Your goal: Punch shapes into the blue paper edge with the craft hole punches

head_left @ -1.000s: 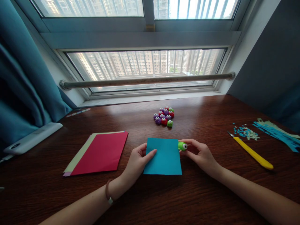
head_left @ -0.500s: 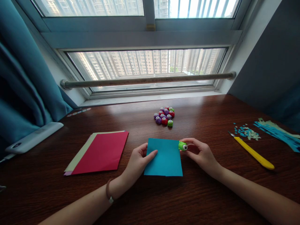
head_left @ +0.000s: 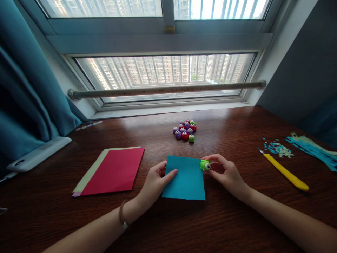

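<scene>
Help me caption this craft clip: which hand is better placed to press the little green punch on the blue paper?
Right. The right hand already pinches the green punch at the blue paper's far right corner, so it likely only needs to squeeze. The left hand lies on the paper's left edge, steadying it.

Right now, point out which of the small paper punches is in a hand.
The green punch pinched in the right hand, at the blue sheet's right edge. All the others sit untouched in the cluster of punches farther back near the window.
</scene>
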{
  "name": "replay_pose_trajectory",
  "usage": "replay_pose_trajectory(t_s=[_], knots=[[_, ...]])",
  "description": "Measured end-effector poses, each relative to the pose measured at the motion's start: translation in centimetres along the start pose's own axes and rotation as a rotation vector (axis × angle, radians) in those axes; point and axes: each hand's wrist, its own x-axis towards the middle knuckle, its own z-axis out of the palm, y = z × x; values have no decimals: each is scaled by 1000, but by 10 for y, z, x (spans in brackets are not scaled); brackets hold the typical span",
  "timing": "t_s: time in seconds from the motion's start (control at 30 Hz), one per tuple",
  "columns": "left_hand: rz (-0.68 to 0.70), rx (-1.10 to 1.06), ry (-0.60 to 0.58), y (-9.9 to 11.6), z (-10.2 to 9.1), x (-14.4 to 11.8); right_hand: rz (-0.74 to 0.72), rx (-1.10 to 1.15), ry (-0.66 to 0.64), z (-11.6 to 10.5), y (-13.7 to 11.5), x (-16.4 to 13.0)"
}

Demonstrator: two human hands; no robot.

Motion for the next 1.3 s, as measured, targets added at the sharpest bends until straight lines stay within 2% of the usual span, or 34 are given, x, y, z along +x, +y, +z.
replay_pose_trajectory(t_s=[1.17, 1.3], knots=[[57, 89, -68, -5, 1, -3, -35, -30, -42, -1, 1, -1], [71, 153, -78, -3, 2, -4, -40, -43, -24, -1, 2, -1]])
